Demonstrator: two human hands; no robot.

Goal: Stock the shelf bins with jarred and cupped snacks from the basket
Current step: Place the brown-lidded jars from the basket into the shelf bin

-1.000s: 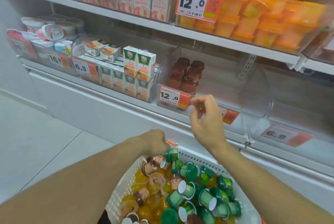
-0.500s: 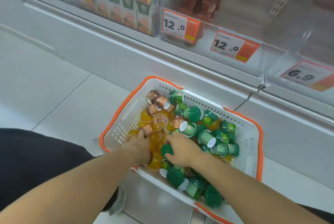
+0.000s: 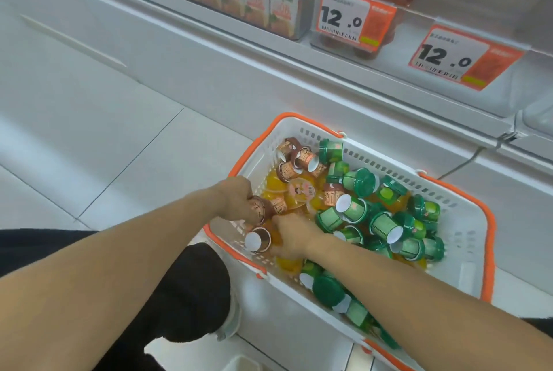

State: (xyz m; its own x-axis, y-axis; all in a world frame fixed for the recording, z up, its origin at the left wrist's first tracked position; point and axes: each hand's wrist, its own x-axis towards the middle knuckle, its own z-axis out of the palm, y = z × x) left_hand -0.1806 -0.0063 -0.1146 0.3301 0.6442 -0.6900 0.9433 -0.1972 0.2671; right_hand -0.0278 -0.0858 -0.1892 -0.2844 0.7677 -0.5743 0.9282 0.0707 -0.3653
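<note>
Head view: left hand (image 3: 236, 197) grips brown cup (image 3: 259, 208) at basket (image 3: 466, 221) edge.

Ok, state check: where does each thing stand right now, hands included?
Left hand: grips a brown-lidded snack jar, low in the basket.
Right hand: down among the jars, fingers hidden, grip unclear.
White plastic basket with orange rim: on the floor, still holding many snacks.
Green-lidded jars: lying jumbled on their sides.
Orange jelly cups: partly buried under jars.
Clear shelf bin behind the left 12.0 tag: holds brown jars.
</note>
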